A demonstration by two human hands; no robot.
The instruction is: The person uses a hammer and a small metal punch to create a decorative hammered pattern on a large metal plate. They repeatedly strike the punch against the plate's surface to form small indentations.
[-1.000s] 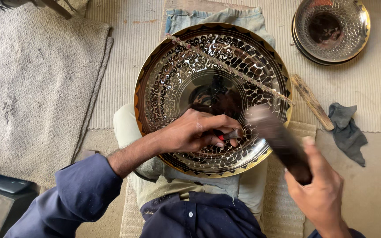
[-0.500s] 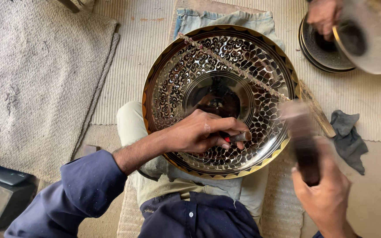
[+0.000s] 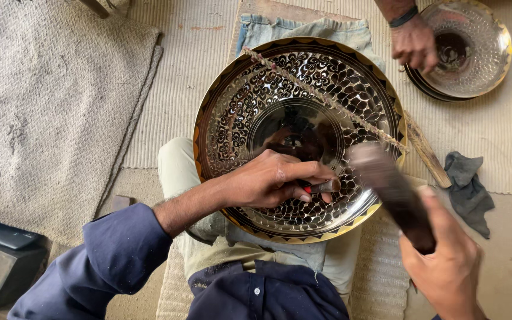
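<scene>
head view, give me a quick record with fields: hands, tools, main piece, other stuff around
left hand: left hand pinches a small punch with its tip on the tray
right hand: right hand grips a dark hammer, blurred, raised over the punch
main piece: round patterned metal tray on the person's lap, a cord stretched across it
other person: a hand on a smaller metal dish
nearby: grey rag, woven mat

Floor workspace in soft daylight

Ribbed beige mat covers the floor; a grey woven rug lies left, a grey rag right.
</scene>
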